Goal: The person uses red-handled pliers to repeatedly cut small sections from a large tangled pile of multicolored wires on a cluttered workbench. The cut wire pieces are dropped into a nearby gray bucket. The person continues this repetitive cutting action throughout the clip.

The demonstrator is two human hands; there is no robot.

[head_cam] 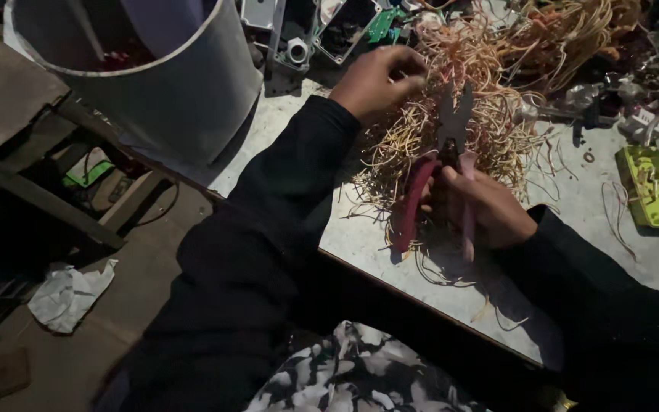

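Over on the left stands a big pale bucket (154, 84) at the edge of the surface (390, 252). Moving in, the left hand (375, 80) is buried in a tangled heap of thin yellowish wires (482, 114), fingers curled around a bunch. Those strands look light, springy and snag-prone; pinching a small bundle near its end should handle best. Next, the right hand (490, 210) wraps the pink-handled pliers (440, 175), handles spread, nose open and pointing into the heap. Far right lies a lime-green part (650, 187).
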